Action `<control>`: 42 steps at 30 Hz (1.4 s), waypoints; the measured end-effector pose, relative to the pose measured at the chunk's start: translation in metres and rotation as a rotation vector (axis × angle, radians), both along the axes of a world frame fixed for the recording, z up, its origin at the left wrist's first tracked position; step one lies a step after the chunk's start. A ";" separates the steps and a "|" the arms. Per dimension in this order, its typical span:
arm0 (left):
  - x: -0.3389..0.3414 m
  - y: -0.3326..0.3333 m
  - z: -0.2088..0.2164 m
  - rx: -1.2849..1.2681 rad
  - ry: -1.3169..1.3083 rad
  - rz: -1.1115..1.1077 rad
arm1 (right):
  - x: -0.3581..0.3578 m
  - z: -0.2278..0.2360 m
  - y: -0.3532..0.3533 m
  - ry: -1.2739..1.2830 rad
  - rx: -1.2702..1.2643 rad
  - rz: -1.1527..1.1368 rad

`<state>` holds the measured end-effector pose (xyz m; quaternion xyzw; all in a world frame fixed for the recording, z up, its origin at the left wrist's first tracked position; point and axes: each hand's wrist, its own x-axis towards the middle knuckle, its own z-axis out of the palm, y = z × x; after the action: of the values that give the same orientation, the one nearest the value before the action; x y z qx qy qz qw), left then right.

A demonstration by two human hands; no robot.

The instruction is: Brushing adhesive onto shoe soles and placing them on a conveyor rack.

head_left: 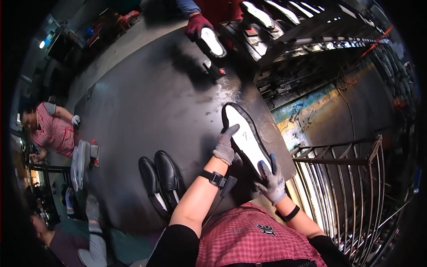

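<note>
Shoe sole (246, 138) lies between both hands, left hand (224, 146) gripping its side, right hand (272, 180) its heel.

We reach forward with both arms bare to the elbow, each hand in a grey knit glove. Our left hand (224, 147) is raised at the wrist, fingers pointing up and away, thumb spread to the right. A dark strap with a small black unit circles that wrist. Our right hand (272, 179) sits lower and nearer our chest, blue-tipped fingers curled in a grip, a thin black band around its wrist.
</note>
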<state>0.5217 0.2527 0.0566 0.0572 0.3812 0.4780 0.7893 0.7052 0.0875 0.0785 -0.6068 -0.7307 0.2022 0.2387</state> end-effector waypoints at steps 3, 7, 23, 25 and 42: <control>-0.056 0.018 -0.013 0.156 -0.017 0.281 | -0.034 -0.003 0.074 0.033 0.027 0.101; -0.105 -0.046 0.004 0.342 0.441 0.182 | -0.087 -0.002 0.172 -0.047 0.122 0.103; -0.325 -0.208 -0.019 -0.018 1.899 0.555 | -0.296 -0.101 0.153 0.180 -0.029 0.323; -0.405 -0.173 -0.036 -0.025 1.452 0.828 | -0.312 -0.110 0.148 0.201 -0.095 0.355; -0.720 -0.016 -0.046 0.103 0.411 1.692 | -0.362 -0.130 0.162 0.012 0.023 0.708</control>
<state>-0.1987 0.2363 0.0103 -0.1244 0.4086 0.9005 0.0813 0.3432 0.2494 -0.0512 -0.3118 -0.8966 0.2679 0.1647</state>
